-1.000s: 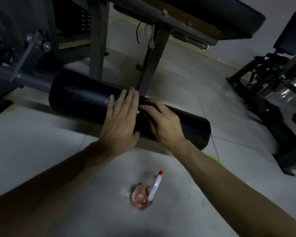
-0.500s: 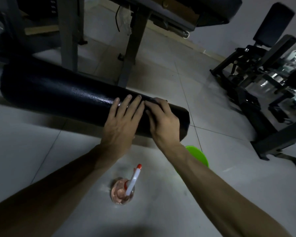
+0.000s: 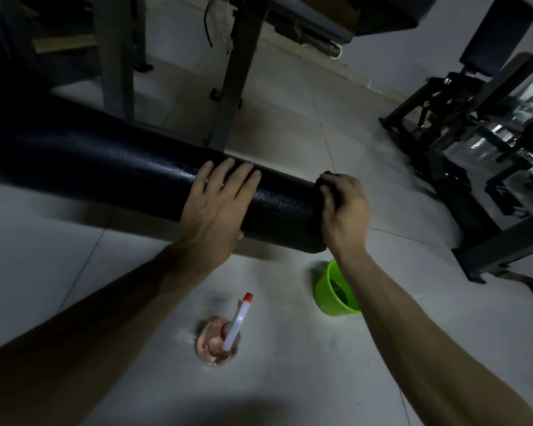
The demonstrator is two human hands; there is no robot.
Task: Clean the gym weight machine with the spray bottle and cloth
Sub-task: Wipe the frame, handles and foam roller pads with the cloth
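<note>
- 9 o'clock through centre: black roller pad [image 3: 105,167] of the weight machine, lying crosswise, glossy textured cover, free end at about 4 o'clock of centre, raised off the tile floor [image 3: 59,256].
- 11 to 12 o'clock: grey frame posts [image 3: 228,87] behind the pad, feet on the floor, dark bench underside above.
- Centre, slightly left: left hand [image 3: 216,207] palm down on top of the pad, fingers straight and spread wide, holding nothing, thumb at the near side.
- 6 o'clock: spray bottle [image 3: 216,345] upright on the floor, clear with pinkish liquid, white trigger head, red nozzle tip toward 12 o'clock; untouched, well apart from both hands.
- 5 o'clock: green bucket [image 3: 320,289] on the floor just below the pad's end, partly hidden by the right forearm.
- Centre, slightly right: right hand [image 3: 346,210] at the pad's free end, fingers curled tight round a dark cloth [image 3: 333,196], pressed against the end face; cloth mostly hidden, hard to separate from the black pad.
- 2 to 3 o'clock: second black machine [image 3: 462,118] with padded backrest, well apart from the hands.
</note>
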